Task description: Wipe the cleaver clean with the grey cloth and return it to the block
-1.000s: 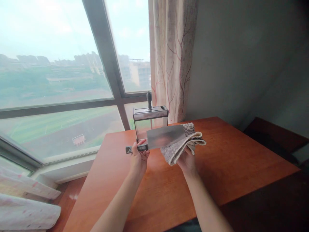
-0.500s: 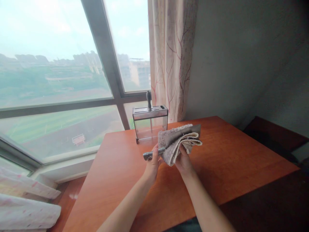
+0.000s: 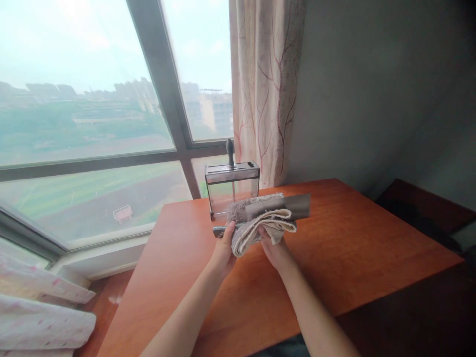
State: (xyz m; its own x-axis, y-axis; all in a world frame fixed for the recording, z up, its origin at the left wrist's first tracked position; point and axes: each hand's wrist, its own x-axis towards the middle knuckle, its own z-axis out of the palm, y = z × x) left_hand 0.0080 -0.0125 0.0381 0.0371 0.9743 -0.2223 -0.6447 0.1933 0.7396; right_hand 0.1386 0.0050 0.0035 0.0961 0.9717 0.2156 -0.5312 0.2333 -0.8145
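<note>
Gripping the knife (image 3: 302,206) by its dark handle (image 3: 218,231), the left hand (image 3: 224,248) has its thumb beside the cloth (image 3: 256,229); its other fingers are mostly hidden, so how tightly they close cannot be told. The right hand (image 3: 274,252) pinches the folded cloth from below, remaining fingers out of sight behind it. The knife is above the table (image 3: 327,263), nearer the person than the knife holder (image 3: 223,174), its blade (image 3: 260,207) between the cloth's layers and its end bare past the right side. A cut seems the main danger: if the cloth bunched or slipped, the right fingers could meet the edge, whose direction is unclear. A loose left grip might let the knife twist and drop. Swinging it forward could knock the holder, where a second handle (image 3: 229,152) stands upright.
</note>
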